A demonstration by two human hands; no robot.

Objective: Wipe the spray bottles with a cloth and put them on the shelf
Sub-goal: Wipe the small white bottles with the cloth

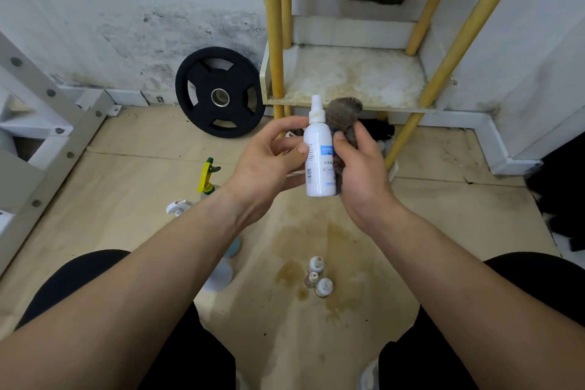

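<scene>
Touching bottle point(319, 169): cloth point(344, 113), right hand point(361, 174), seemingly.

You are looking at a white spray bottle point(319, 168) carrying a blue label and black barcode, beside a grey cloth point(345, 117). At twelve o'clock the shelf point(364, 79) is showing stained off-white between yellow poles point(273, 25). At ten o'clock a black weight plate point(220, 92) is leaning. At eight o'clock a yellow-and-green trigger sprayer point(209, 174) is standing on the beige, brown-stained floor point(142, 184).

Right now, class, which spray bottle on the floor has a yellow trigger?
The bottle on the floor just left of the left forearm: its trigger head is yellow and green, while the other bottles' tops are white.
</scene>
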